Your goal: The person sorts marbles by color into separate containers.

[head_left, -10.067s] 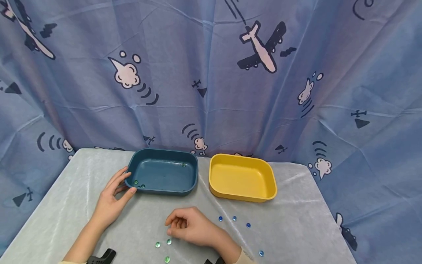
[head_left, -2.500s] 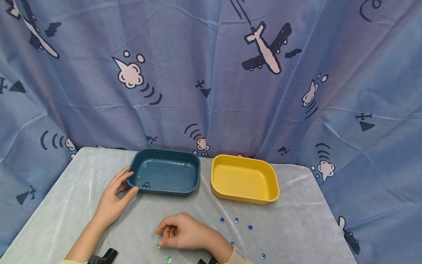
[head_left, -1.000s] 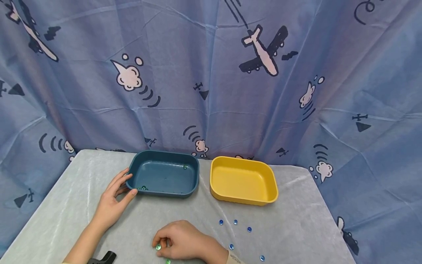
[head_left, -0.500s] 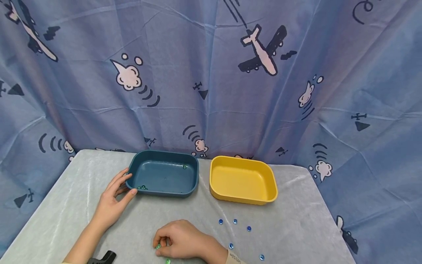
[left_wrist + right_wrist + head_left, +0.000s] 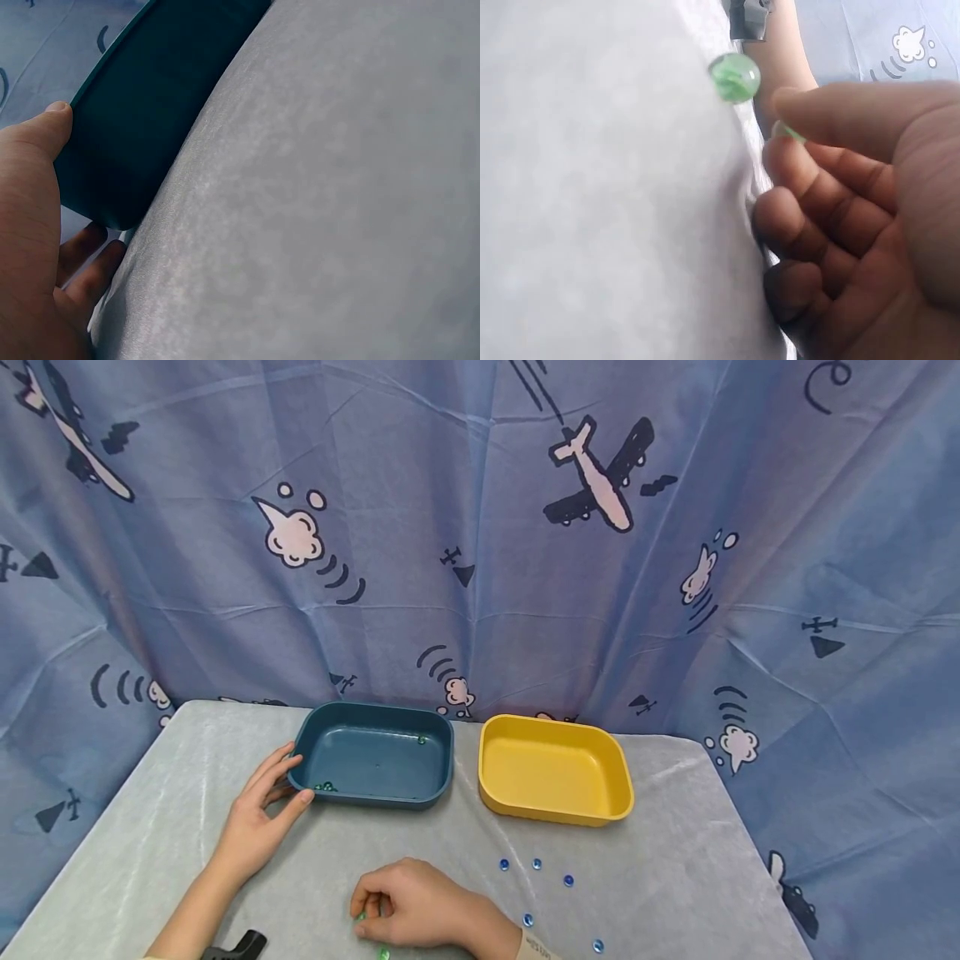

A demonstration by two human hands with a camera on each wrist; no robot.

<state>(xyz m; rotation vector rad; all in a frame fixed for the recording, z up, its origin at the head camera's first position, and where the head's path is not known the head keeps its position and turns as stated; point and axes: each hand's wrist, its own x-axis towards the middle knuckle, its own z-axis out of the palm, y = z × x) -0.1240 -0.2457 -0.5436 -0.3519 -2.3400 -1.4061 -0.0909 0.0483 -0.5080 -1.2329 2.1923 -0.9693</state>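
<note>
In the head view my left hand (image 5: 256, 821) holds the left end of a dark teal plastic tray (image 5: 375, 799). The left wrist view has its thumb (image 5: 56, 124) on the rim and fingers by the corner. Several green marbles (image 5: 327, 787) lie along the tray's near wall, another green marble (image 5: 422, 740) near the far right. My right hand (image 5: 412, 902) is low over the table, pinching a green marble (image 5: 786, 130) between thumb and index finger, mostly hidden by them. Another green marble (image 5: 735, 77) rests on the cloth beside that hand.
A yellow tray (image 5: 555, 814) stands right of the teal one. Several blue marbles, among them one blue marble (image 5: 568, 881), lie scattered on the pale cloth (image 5: 675, 860) in front of it. A patterned blue curtain (image 5: 390, 527) hangs behind the table.
Since ten seconds ago, the green marbles on the cloth have become fewer, and my right hand has come lower and left. In the last second it has barely shifted; my left hand stays put.
</note>
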